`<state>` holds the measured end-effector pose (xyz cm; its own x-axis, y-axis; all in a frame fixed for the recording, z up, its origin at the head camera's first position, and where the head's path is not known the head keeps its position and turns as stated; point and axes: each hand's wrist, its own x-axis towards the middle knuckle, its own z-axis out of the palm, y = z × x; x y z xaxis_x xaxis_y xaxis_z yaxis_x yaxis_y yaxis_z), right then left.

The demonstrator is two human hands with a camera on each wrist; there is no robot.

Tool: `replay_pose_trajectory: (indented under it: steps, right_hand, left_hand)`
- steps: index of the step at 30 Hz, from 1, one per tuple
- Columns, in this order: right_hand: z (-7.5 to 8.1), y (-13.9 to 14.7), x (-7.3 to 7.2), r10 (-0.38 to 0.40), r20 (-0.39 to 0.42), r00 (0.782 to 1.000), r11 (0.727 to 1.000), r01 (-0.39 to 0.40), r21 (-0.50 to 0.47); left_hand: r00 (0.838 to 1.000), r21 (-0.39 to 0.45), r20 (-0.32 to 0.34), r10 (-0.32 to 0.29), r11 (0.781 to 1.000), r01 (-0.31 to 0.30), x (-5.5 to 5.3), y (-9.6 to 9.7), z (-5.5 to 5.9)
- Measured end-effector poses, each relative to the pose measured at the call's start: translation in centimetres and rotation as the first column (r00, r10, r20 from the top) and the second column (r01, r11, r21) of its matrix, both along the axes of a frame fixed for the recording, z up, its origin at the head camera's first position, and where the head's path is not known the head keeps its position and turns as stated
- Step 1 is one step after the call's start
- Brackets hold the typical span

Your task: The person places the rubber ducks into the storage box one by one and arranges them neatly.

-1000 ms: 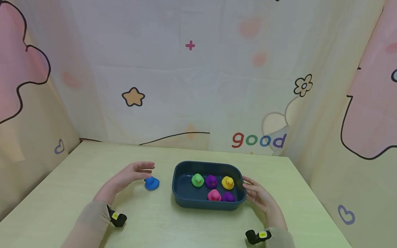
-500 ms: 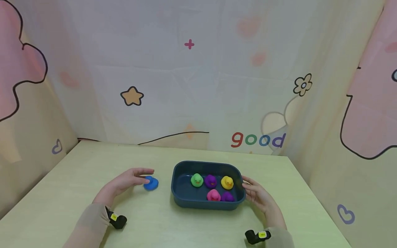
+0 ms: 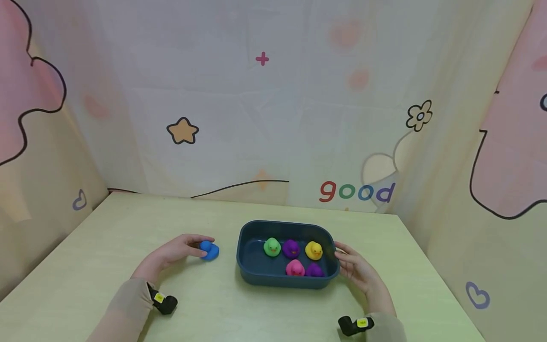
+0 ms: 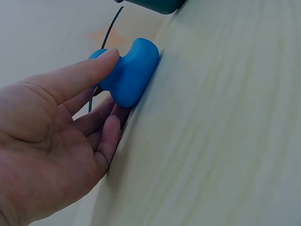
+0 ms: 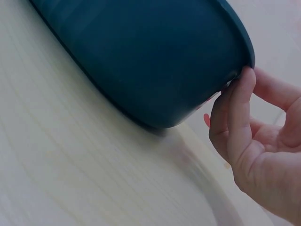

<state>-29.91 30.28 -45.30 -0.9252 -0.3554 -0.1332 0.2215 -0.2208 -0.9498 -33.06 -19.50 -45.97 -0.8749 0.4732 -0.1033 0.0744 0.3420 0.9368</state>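
My left hand [image 3: 181, 249] pinches a small blue rubber duck [image 3: 211, 251] that sits on the table left of the bin. In the left wrist view the thumb [image 4: 101, 68] lies on the duck's head, while the other fingers curl behind and under it. A dark blue rectangular bin [image 3: 282, 281] stands at mid-table. Its right end is touched by the fingertips of my right hand [image 3: 361, 273], which are at the rim in the right wrist view. Inside the bin are a green duck [image 3: 272, 248], a yellow duck [image 3: 314, 251], a pink duck [image 3: 295, 268] and two purple ducks [image 3: 291, 249].
The light wooden table [image 3: 205, 308] is enclosed by a printed curtain [image 3: 222, 95] at the back and on both sides. A strapped black wrist camera [image 3: 165, 304] sits on the left sleeve, another wrist camera [image 3: 353, 326] on the right.
My left hand has come down from above the blue duck, and its thumb and fingers have closed on it. The right hand and the bin stay in place.
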Motion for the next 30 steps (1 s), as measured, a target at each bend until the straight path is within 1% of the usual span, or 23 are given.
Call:
replay_pose_trajectory:
  steps: [5,10,13,15,18,20,23,30]
  right_hand:
    - [0.1,-0.1,0.0,-0.010,-0.008,1.000,1.000,0.010,0.010]
    - [0.1,0.0,-0.1,-0.008,0.001,1.000,1.000,0.008,-0.004]
    - [0.1,0.0,-0.1,-0.006,0.006,1.000,1.000,0.006,-0.016]
    - [0.0,0.1,-0.1,-0.005,0.004,1.000,1.000,0.005,-0.018]
    - [0.1,0.1,-0.1,-0.006,0.001,1.000,1.000,0.006,-0.013]
    - [0.0,0.0,-0.2,-0.007,-0.004,1.000,1.000,0.007,-0.009]
    - [0.0,0.0,-0.2,-0.007,-0.011,1.000,1.000,0.006,-0.014]
    - [-0.1,0.1,-0.1,0.009,0.000,1.000,0.999,-0.009,-0.046]
  left_hand:
    - [0.998,-0.029,-0.011,0.057,0.998,-0.057,0.0,0.2,0.2]
    - [0.989,-0.054,-0.007,0.146,0.988,-0.146,0.1,0.4,0.4]
    - [0.979,-0.048,-0.007,0.203,0.978,-0.203,0.2,0.5,0.5]
    - [0.970,-0.041,-0.008,0.244,0.969,-0.244,0.2,0.6,0.5]
    - [0.950,-0.045,-0.016,0.312,0.949,-0.312,0.2,0.9,0.7]
    - [0.938,-0.057,-0.024,0.346,0.936,-0.347,0.2,1.2,0.9]
    - [0.925,-0.084,-0.035,0.378,0.921,-0.379,0.2,1.7,1.0]
    - [0.911,-0.144,-0.025,0.412,0.900,-0.411,0.6,2.6,1.1]
